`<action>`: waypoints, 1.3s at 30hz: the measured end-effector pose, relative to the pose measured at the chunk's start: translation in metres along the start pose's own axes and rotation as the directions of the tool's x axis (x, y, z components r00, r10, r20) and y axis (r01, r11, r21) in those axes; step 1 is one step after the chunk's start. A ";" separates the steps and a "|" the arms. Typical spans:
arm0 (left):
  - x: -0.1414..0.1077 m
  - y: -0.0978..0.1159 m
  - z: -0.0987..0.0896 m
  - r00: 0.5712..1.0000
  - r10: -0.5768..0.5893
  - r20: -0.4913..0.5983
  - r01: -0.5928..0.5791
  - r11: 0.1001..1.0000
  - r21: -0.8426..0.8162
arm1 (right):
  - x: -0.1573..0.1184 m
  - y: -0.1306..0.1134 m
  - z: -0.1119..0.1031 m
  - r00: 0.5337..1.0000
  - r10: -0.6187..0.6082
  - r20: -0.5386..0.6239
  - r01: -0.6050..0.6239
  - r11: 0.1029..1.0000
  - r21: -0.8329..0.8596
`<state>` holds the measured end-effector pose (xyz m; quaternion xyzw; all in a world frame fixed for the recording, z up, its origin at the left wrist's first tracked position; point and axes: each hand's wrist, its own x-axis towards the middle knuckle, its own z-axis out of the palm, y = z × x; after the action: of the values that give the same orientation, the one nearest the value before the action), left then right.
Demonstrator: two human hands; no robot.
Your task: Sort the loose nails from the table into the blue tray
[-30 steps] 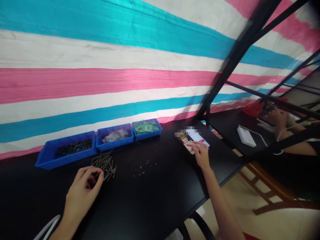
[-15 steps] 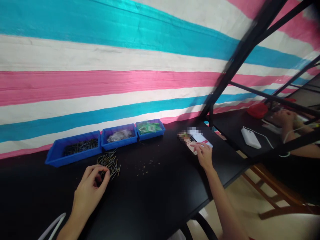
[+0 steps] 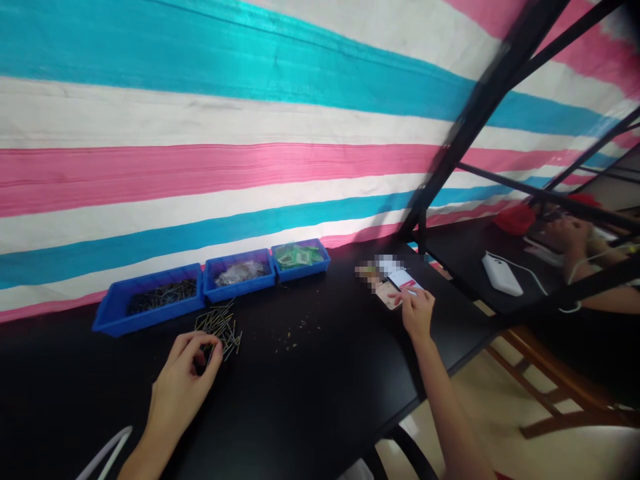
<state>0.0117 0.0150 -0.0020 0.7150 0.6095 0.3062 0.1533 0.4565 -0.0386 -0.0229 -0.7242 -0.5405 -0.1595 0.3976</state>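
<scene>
My left hand (image 3: pixel 185 380) rests on the dark table beside a loose pile of thin metal pins or long screws (image 3: pixel 227 327). Its fingers curl round and the thumb meets a fingertip; whatever they hold, if anything, stays hidden. To the right, my right hand (image 3: pixel 417 313) is over a phone (image 3: pixel 386 295) lying flat, with a finger stretched onto its lit screen and the others loosely apart. Part of the phone and a white sheet or screen (image 3: pixel 403 279) beside it is pixelated.
Three blue bins stand along the striped sheet: one with dark pins (image 3: pixel 150 320), one with clear plastic bags (image 3: pixel 215 293), one with green packets (image 3: pixel 300 272). Small crumbs (image 3: pixel 287 345) lie mid-table. Black frame bars rise right; beyond, a white power bank (image 3: pixel 501 275) and another person's hands (image 3: pixel 575 233).
My right hand has shifted slightly right and down across the phone, uncovering more of its screen. My left hand stays nearly still by the pile.
</scene>
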 end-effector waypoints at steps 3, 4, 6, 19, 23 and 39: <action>0.001 0.001 0.001 1.000 0.006 0.001 -0.006 1.000 0.006 | 0.001 0.000 0.001 1.000 0.008 0.028 -0.008 1.000 0.003; 0.001 0.000 0.001 1.000 0.010 0.004 -0.010 1.000 0.005 | 0.001 -0.001 0.001 0.999 0.010 0.039 -0.010 1.000 0.005; 0.001 0.000 0.001 1.000 0.017 0.004 -0.017 1.000 0.002 | 0.001 0.000 0.002 0.998 0.013 0.060 -0.013 1.000 0.011; -0.001 0.007 -0.003 1.000 0.029 0.000 -0.029 0.999 0.024 | 0.000 0.009 0.007 0.997 0.066 0.038 -0.063 0.995 -0.073; -0.001 0.011 -0.005 1.000 0.027 -0.002 -0.027 0.999 0.029 | 0.000 0.006 0.006 0.997 0.068 0.034 -0.065 0.994 -0.087; 0.000 0.004 -0.001 1.000 0.016 0.020 -0.017 1.000 0.018 | 0.002 0.000 0.003 0.993 0.101 0.054 -0.094 0.989 -0.117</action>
<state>0.0142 0.0136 0.0008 0.7243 0.6048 0.2948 0.1506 0.4563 -0.0348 -0.0234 -0.7758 -0.5061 -0.1489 0.3463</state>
